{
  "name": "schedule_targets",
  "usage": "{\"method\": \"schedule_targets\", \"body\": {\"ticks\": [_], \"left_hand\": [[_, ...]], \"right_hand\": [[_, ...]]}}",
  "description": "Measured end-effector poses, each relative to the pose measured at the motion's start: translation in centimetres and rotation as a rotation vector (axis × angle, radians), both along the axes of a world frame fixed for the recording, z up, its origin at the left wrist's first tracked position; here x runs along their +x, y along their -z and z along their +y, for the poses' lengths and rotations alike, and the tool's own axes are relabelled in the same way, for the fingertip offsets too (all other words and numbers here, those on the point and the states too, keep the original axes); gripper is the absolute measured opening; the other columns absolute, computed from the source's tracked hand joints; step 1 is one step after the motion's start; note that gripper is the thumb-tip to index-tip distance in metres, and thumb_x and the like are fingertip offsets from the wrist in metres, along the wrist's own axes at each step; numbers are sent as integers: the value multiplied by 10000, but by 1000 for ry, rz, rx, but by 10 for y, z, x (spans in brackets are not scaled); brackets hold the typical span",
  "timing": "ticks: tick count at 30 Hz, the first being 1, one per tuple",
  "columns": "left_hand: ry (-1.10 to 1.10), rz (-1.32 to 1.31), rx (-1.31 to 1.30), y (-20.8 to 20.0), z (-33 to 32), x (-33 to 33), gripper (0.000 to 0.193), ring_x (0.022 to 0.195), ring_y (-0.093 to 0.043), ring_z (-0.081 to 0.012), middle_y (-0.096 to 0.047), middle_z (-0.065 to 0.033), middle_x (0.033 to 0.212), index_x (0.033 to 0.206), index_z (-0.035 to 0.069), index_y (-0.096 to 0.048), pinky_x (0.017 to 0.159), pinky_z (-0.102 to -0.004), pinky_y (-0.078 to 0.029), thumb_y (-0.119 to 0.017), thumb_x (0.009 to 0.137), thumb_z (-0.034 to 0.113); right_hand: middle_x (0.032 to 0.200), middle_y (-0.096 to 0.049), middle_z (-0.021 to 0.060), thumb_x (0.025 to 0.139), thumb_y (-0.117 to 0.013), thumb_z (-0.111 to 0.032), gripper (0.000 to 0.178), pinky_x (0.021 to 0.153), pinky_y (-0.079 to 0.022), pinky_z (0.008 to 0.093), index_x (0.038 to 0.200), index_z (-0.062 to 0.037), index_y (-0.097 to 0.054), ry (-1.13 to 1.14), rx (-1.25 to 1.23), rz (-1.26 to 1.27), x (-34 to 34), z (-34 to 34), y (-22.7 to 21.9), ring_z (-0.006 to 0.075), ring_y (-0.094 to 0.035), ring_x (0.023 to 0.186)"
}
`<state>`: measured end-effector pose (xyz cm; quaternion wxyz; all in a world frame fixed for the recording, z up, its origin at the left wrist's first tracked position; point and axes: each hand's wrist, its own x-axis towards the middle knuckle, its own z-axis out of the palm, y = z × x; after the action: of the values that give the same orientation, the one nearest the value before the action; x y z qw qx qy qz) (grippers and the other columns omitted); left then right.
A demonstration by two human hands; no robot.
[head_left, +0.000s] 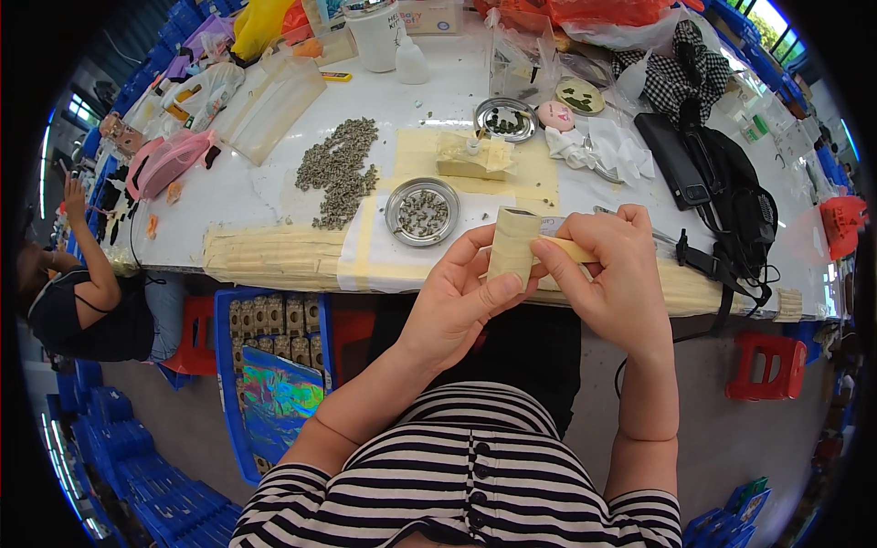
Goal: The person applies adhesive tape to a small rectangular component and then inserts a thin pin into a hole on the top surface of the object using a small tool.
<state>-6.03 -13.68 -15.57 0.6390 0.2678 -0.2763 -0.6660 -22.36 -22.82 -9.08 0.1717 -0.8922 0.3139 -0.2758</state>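
My left hand (pixel 464 297) is closed around an upright, cream tape-wrapped block (pixel 513 239) with a dark patch on its top end. Against the block's right side, my right hand (pixel 607 269) pinches a yellowish tape strip (pixel 575 252) between thumb and fingers. Both hands are just above the table's near edge. Beyond them sits a round metal dish (pixel 422 212) of small grey parts. A heap of similar small parts (pixel 340 169) lies to its left. Farther back, another tape-covered block (pixel 475 155) rests on a yellowish taped patch.
A second metal dish (pixel 506 120) with dark pieces stands farther back. To the right lie a black bag (pixel 731 196) and crumpled white tissue (pixel 607 146). Below the table's left are a blue crate (pixel 224 365) of metal parts and, beyond it, another person (pixel 87 297). A red stool (pixel 767 365) stands right.
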Motion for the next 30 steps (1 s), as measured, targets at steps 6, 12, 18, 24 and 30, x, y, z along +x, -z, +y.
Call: {"method": "schedule_targets", "body": {"ticks": [6, 12, 18, 24, 30], "left_hand": [[2, 146, 37, -1, 0, 6, 468, 1201, -598, -300, -582, -174, 1279, 1427, 40, -367, 1032, -388, -503, -551, 1001, 103], [78, 253, 34, 1, 1, 4, 518, 1230, -569, -371, -567, -210, 1303, 1473, 31, -299, 1032, -406, -519, -513, 1020, 163], [110, 337, -3, 3, 1, 2, 524, 1236, -558, -395, -540, -240, 1327, 1493, 69, -241, 1038, -434, -511, -476, 1037, 177], [193, 404, -39, 13, -3, 3, 513, 1229, -564, -396, -533, -256, 1332, 1491, 79, -219, 1016, -445, -526, -448, 1047, 193], [107, 89, -36, 3, -2, 1, 523, 1196, -598, -279, -544, -180, 1325, 1479, 83, -276, 1021, -407, -504, -522, 1023, 147]], "right_hand": [[602, -552, 28, 912, -666, -286, 286, 777, -274, 347, 729, -72, -614, -64, 160, -30, -8, -7, -4, 193, -431, 558], [601, -508, 7, 916, -664, -268, 272, 787, -262, 335, 737, -70, -611, -94, 183, -56, -10, -10, -1, 161, -370, 554], [578, -475, -2, 910, -673, -260, 274, 779, -260, 330, 724, -75, -595, -118, 217, -108, -8, -13, 6, 154, -343, 547], [567, -458, -3, 898, -686, -253, 304, 769, -263, 336, 681, -83, -558, -100, 217, -126, -5, -13, 9, 162, -331, 544], [582, -511, 22, 861, -710, -234, 291, 751, -292, 352, 665, -75, -566, -40, 61, -85, -5, -7, 7, 206, -425, 552]]}}
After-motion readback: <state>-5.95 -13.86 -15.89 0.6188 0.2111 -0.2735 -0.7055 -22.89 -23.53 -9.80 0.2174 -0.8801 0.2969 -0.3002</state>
